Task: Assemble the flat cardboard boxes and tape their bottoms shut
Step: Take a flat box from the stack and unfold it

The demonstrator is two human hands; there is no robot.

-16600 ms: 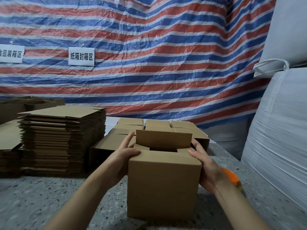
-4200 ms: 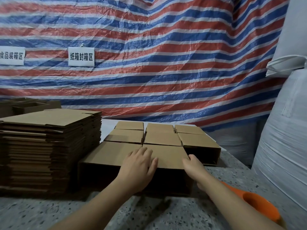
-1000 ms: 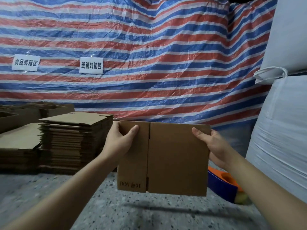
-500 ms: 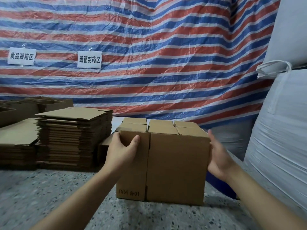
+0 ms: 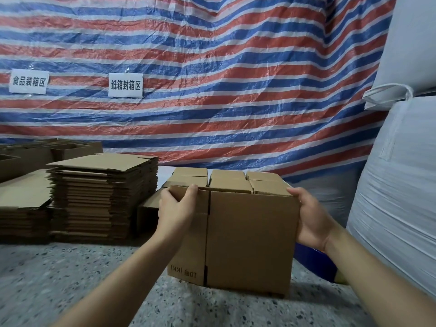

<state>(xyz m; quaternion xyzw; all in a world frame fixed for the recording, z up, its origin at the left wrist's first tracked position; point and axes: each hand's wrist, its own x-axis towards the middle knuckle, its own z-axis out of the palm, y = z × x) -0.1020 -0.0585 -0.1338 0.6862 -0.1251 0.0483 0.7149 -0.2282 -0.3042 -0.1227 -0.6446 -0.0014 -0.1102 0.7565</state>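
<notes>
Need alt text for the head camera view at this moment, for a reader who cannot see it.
Two bare hands hold a cardboard box upright on a speckled table: the left hand grips its top left edge, the right hand its right side. A stack of flat boxes stands at left, assembled boxes behind, before a striped tarp.

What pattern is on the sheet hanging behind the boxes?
Red, blue and white stripes on the sheet, shown in the head view.

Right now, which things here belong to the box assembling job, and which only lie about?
Job: box being opened, left hand, right hand, stack of flat boxes, assembled boxes, blue tape dispenser.
Lying about: white sacks, striped tarp, paper signs.
</notes>
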